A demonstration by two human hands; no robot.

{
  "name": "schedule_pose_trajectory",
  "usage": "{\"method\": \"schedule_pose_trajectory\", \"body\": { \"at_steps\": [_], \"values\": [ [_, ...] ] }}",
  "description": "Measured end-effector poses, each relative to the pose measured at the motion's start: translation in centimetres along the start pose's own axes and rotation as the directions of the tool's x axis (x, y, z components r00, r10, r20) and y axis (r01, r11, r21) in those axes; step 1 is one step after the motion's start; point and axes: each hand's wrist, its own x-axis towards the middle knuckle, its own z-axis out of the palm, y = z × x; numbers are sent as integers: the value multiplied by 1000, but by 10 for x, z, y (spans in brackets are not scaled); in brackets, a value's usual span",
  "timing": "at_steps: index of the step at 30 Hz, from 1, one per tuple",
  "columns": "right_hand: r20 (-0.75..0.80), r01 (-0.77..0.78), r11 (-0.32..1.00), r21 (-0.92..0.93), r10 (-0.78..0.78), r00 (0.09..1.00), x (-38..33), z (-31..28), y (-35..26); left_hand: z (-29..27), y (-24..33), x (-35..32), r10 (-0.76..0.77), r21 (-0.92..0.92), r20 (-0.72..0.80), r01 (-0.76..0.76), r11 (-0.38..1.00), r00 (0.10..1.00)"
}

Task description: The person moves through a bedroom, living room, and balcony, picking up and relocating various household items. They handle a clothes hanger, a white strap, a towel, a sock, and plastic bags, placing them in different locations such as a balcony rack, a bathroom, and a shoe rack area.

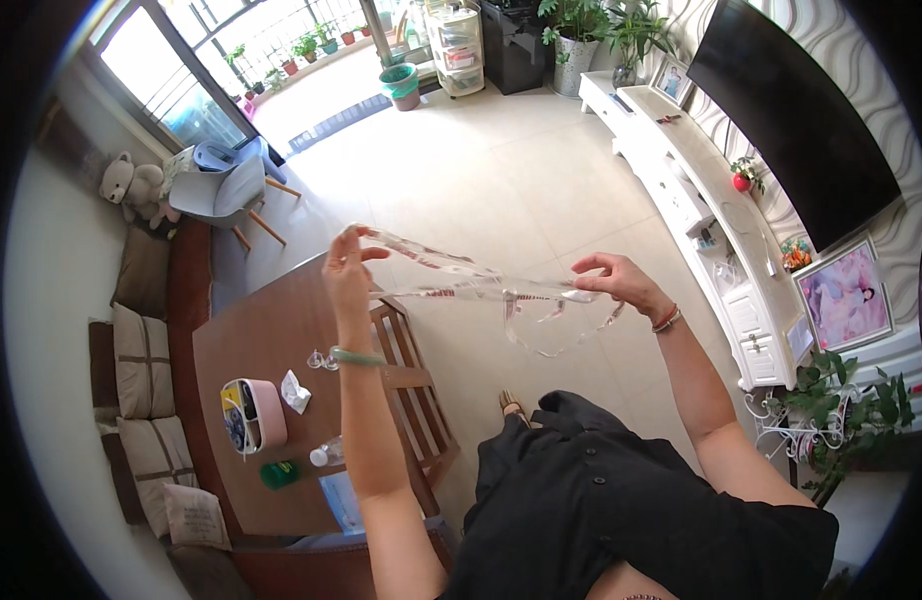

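Note:
A long, see-through ribbon (pixel 441 293) with printed lettering stretches between my two raised hands, above the floor. My left hand (pixel 347 275) pinches one end, where two strands come together near its fingertips; a green bangle circles that wrist. On the other side, my right hand (pixel 629 283) has its thumb and fingers closed on the ribbon. A loose, curled loop of it hangs down between the hands, closer to the right one. Some strands overlap, so their exact course is unclear.
Left of me stands a brown table (pixel 271 320) bearing a pink organiser box (pixel 269 412), a crumpled tissue (pixel 295 392), a green container (pixel 278 474) and a clear bottle (pixel 328 453). A slatted wooden chair (pixel 413 375) adjoins it. A white TV cabinet (pixel 671 150) lines the right wall.

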Motion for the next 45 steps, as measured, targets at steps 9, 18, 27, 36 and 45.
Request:
{"method": "schedule_pose_trajectory", "body": {
  "at_steps": [9, 18, 27, 36, 45],
  "values": [
    [-52, -168, 976, 142, 177, 983, 64, -49, 36, -39, -16, 86, -77, -4, -201, 78, 997, 977],
    [-372, 312, -285, 906, -190, 908, 197, -138, 67, -42, -53, 193, 69, 28, -336, -63, 998, 939],
    [-448, 429, 154, 890, 122, 886, 310, -169, 13, 26, -62, 262, 110, 71, -386, -89, 994, 916],
    [-443, 439, 60, 896, 159, 882, 374, -318, 80, -73, -77, 301, 85, 88, -589, -41, 995, 804],
    [122, -335, 688, 644, 340, 932, 431, -247, 62, -86, -70, 349, -187, -302, -584, 3, 953, 790]
  ]
}}
